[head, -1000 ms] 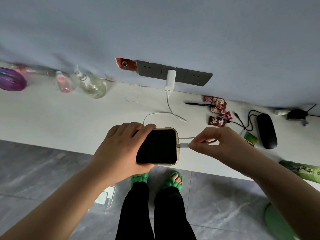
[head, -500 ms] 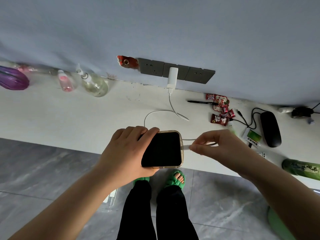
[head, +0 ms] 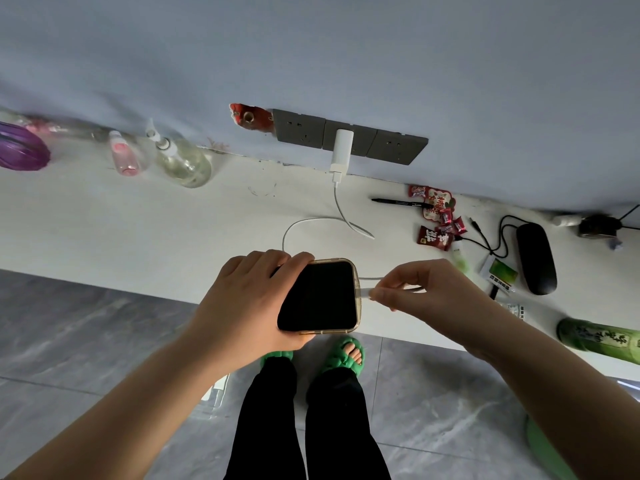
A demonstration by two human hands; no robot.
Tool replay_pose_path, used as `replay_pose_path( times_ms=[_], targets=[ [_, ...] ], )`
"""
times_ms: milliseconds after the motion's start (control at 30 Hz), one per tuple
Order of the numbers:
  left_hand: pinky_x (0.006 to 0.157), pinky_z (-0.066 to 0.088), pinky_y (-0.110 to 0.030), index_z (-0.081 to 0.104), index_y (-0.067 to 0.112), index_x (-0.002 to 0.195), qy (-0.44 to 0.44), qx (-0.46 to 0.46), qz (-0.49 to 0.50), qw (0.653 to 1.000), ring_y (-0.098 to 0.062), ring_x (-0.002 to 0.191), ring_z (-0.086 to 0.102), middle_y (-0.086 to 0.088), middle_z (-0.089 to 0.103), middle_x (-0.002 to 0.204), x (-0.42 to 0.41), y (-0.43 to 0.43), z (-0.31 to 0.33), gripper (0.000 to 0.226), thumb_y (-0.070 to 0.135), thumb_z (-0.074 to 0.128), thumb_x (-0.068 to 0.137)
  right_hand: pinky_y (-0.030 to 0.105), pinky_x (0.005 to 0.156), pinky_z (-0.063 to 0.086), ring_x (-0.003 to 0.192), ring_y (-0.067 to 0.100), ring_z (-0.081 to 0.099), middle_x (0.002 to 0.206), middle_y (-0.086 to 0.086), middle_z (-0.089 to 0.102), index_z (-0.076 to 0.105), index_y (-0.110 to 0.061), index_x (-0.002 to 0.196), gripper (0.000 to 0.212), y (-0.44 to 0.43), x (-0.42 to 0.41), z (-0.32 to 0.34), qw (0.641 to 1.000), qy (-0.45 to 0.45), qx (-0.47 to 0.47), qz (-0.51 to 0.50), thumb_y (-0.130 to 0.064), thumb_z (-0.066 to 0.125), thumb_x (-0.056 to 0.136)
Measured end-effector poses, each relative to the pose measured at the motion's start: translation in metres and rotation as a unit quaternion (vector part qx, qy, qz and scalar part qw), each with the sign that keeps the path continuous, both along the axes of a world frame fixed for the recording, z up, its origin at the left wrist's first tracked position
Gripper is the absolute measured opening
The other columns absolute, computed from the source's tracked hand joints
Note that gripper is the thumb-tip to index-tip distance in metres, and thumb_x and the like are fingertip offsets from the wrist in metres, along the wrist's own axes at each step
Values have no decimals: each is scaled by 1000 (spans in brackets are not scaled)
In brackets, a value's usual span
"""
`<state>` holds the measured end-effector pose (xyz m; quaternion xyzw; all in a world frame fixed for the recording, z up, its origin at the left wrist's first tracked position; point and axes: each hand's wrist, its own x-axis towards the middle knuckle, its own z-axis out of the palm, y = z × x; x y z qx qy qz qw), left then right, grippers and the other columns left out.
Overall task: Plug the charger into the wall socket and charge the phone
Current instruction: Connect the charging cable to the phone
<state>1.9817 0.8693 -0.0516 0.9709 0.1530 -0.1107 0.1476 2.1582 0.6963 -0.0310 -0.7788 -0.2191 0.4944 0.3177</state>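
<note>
A white charger (head: 341, 150) sits plugged into the middle plate of a grey wall socket strip (head: 396, 146). Its white cable (head: 311, 220) loops over the white counter (head: 138, 230) toward me. My left hand (head: 249, 299) grips a phone (head: 320, 296) with a dark screen and gold-edged case, held over the counter's front edge. My right hand (head: 429, 292) pinches the cable's plug end, which meets the phone's right edge. Whether the plug is fully seated I cannot tell.
Clear and pink bottles (head: 180, 161) and a purple object (head: 20, 150) stand at the counter's left. Snack packets (head: 438, 220), a pen (head: 398, 201), a black mouse (head: 535, 258) with cord and a green bottle (head: 599, 339) lie at the right. Grey tiled floor lies below.
The phone and plug end stay together in my hands; both hands and the phone have shifted slightly right and down. The screen remains dark.
</note>
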Motion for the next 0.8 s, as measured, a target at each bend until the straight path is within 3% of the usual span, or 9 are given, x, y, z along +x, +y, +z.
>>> replay_pose_path(
  times_ms=[167, 233, 267, 333, 367, 433, 600, 700, 800],
  targets=[
    [78, 50, -37, 50, 23, 123, 4, 7, -2, 1000, -24, 88, 61, 2, 62, 102, -3, 0, -6, 78, 63, 60, 57, 24, 69, 44, 73, -4, 64, 76, -16, 73, 76, -26, 77, 15, 1, 2, -6, 1000, -6, -12, 24, -40, 71, 77],
    [78, 49, -37, 52, 23, 122, 9, 10, -4, 1000, -23, 88, 62, 3, 62, 101, -3, 2, -10, 77, 64, 60, 57, 29, 81, 48, 87, -7, 63, 89, -17, 74, 74, -31, 92, 20, 2, 5, -9, 997, -20, -20, 67, -43, 71, 77],
    [78, 49, -36, 52, 23, 122, 14, 12, -5, 1000, -23, 87, 62, 3, 62, 100, -3, 3, -12, 77, 65, 59, 58, 34, 95, 46, 101, -8, 58, 108, -18, 69, 66, -35, 109, 35, 2, 6, -11, 992, -47, -35, 108, -47, 71, 77],
    [77, 50, -36, 53, 22, 121, 24, 18, -2, 1000, -23, 86, 62, 3, 63, 99, -2, 4, -17, 76, 66, 57, 58, 47, 119, 16, 137, 6, 31, 147, -10, 41, 32, -32, 143, 83, 6, 5, -15, 964, -136, -78, 214, -59, 68, 73],
    [76, 50, -37, 54, 21, 120, 26, 21, -2, 999, -24, 85, 62, 2, 63, 98, -2, 4, -19, 76, 65, 57, 58, 51, 120, -1, 145, 10, 12, 157, -6, 23, 14, -29, 149, 100, 10, 2, -18, 938, -194, -90, 274, -65, 64, 72],
    [74, 50, -37, 55, 19, 118, 27, 25, -9, 999, -26, 83, 63, 1, 65, 97, -1, 3, -24, 75, 63, 57, 57, 58, 115, -14, 148, 16, -8, 162, 0, 5, -5, -22, 151, 113, 20, -12, -27, 880, -293, -79, 366, -70, 59, 71],
    [74, 50, -39, 57, 18, 116, 21, 39, -17, 999, -26, 82, 64, 1, 67, 94, 1, 6, -34, 72, 58, 59, 56, 63, 115, -8, 144, 21, 23, 147, 5, 40, 23, -9, 147, 88, 47, -41, -45, 830, -379, -36, 408, -46, 60, 76],
    [78, 51, -41, 57, 17, 121, 7, 39, -13, 999, -26, 86, 65, 0, 68, 99, -5, 14, -41, 75, 56, 62, 56, 52, 119, 1, 129, 20, 43, 135, 3, 52, 33, -10, 141, 80, 56, -46, -56, 840, -369, -19, 399, -45, 60, 74],
    [93, 48, -41, 53, 18, 129, -6, 29, -9, 1000, -23, 101, 65, 1, 67, 112, -16, 29, -47, 85, 60, 62, 55, 37, 115, 23, 117, 19, 56, 127, 4, 59, 42, -6, 135, 79, 66, -50, -66, 856, -355, 19, 375, -44, 65, 69]
  ],
)
